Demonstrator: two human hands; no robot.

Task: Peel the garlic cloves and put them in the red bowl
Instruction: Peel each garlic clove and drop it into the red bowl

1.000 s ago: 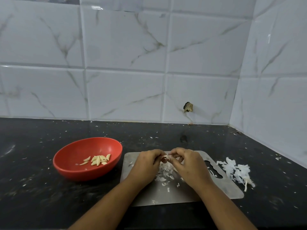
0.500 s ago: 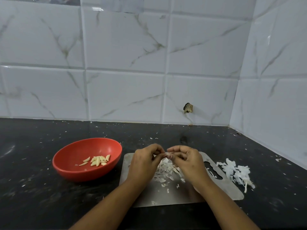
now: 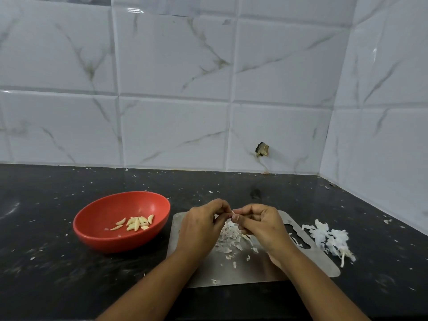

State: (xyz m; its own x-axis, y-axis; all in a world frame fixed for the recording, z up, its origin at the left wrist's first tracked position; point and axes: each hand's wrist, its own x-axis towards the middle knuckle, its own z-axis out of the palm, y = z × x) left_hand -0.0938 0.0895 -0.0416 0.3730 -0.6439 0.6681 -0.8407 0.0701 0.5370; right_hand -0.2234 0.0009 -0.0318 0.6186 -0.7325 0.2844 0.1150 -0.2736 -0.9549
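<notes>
A red bowl (image 3: 111,237) sits on the black counter at the left, with several peeled garlic cloves (image 3: 136,223) inside. Over the steel cutting board (image 3: 254,269) my left hand (image 3: 201,228) and my right hand (image 3: 261,225) meet fingertip to fingertip. Between them they pinch a small garlic clove (image 3: 232,213), of which only a pale tip shows. Loose garlic skins (image 3: 231,239) lie on the board under my hands.
A bigger heap of white garlic skin (image 3: 328,239) lies on the counter right of the board. Small skin flakes dot the black counter (image 3: 46,262). White tiled walls close off the back and right, with a small hole (image 3: 261,149) in the back wall.
Both hands have risen a little off the board and drawn slightly apart while still pinching the clove. The bowl and skins have not moved.
</notes>
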